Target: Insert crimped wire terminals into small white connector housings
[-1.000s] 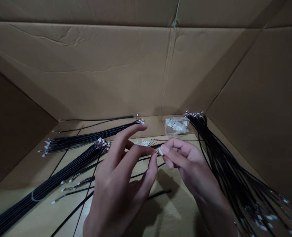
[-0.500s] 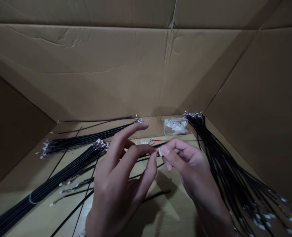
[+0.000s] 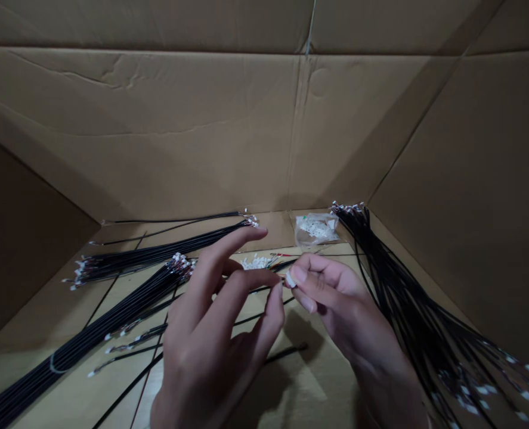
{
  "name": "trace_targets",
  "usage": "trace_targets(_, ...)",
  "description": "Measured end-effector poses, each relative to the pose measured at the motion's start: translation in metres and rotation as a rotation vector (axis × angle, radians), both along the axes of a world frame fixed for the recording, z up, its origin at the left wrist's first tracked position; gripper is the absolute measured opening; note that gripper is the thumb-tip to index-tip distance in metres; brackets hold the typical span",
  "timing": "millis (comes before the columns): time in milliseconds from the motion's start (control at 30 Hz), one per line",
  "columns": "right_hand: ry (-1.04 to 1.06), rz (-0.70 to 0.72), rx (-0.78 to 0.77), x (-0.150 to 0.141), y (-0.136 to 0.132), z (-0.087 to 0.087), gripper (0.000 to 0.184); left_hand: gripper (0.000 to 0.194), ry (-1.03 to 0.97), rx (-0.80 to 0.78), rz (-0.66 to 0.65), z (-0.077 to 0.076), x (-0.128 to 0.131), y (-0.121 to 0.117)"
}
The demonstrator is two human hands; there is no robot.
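In the middle of the head view, my right hand (image 3: 345, 313) pinches a small white connector housing (image 3: 290, 279) between thumb and forefinger. Just left of it, my left hand (image 3: 210, 339) has thumb and index fingertip closed on a thin wire (image 3: 282, 276); only a sliver of the wire shows. The other fingers of my left hand are raised and bent. A loose pile of white connectors (image 3: 254, 262) lies behind the fingertips, partly covered by my left hand. Several black cables run beneath my hands, so which one the wire belongs to is hidden.
A tied bundle of black cables (image 3: 89, 336) lies at the left, with another bundle (image 3: 157, 253) behind it. On the right a large fanned bundle (image 3: 407, 310) stretches forward. A clear bag (image 3: 316, 229) of white parts sits near the cardboard wall (image 3: 192, 137).
My right fingers have turned the connector slightly against the wire end. More of the connector pile shows behind my left hand. The view has shifted a little.
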State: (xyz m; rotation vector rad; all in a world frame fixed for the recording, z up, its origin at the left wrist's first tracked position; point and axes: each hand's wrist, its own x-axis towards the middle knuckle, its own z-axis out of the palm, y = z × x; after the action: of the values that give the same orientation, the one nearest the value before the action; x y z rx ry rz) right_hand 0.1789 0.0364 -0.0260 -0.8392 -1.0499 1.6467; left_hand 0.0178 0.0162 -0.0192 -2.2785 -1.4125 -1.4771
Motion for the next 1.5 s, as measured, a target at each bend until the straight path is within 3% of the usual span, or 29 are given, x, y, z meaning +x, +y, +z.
trace_targets(267,-0.104,-0.056,0.048,0.002,-0.001,-0.002,0.038,0.014,0.035,0.052,0.034,0.001,0.0,-0.003)
trace_targets(633,-0.071,-0.035,0.051,0.003,0.0,-0.004,0.034,0.012,0.057,0.117,0.047,-0.001,0.002,0.0)
trace_targets(800,-0.052,-0.04,0.065,0.002,0.0,-0.004,0.035,0.014,0.079,0.056,0.079,0.004,0.004,-0.004)
trace_targets(1067,-0.292,-0.178,0.113,-0.001,-0.01,0.007,0.036,0.015,0.076,0.041,0.065,0.006,0.007,-0.003)
trace_targets(1500,-0.328,-0.204,0.154,-0.006,-0.01,0.013,0.03,0.016,0.046,0.088,0.007,0.002,0.003,0.001)
